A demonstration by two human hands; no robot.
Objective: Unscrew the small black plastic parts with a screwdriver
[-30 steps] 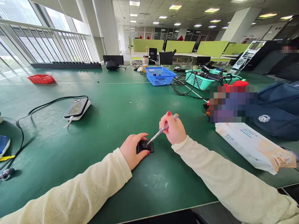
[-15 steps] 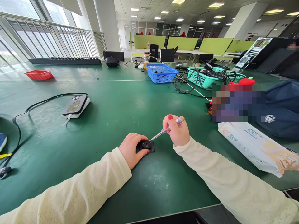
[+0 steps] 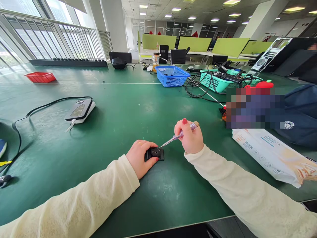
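My left hand (image 3: 140, 157) is closed on a small black rectangular part (image 3: 156, 152), thumb at its near side and fingers at its far side. The part lies on the green table (image 3: 119, 132) and has small round spots or holes on top. A screwdriver (image 3: 176, 136) with a clear purplish handle and a thin metal shaft is in my right hand (image 3: 190, 137). It slants down to the left, its tip at the far right part of the black piece. Whether the tip sits in a screw is too small to tell.
A phone (image 3: 79, 109) on a white block lies left, with a black cable. Farther back are a red tray (image 3: 41, 77), a blue basket (image 3: 171, 79) and a teal basket (image 3: 218, 84) of cables. A white and orange packet (image 3: 267, 153) and dark blue bag (image 3: 300, 112) lie right.
The screwdriver and my right hand have shifted very slightly up and to the right. My left hand stays on the black part; the whole view has tilted a little.
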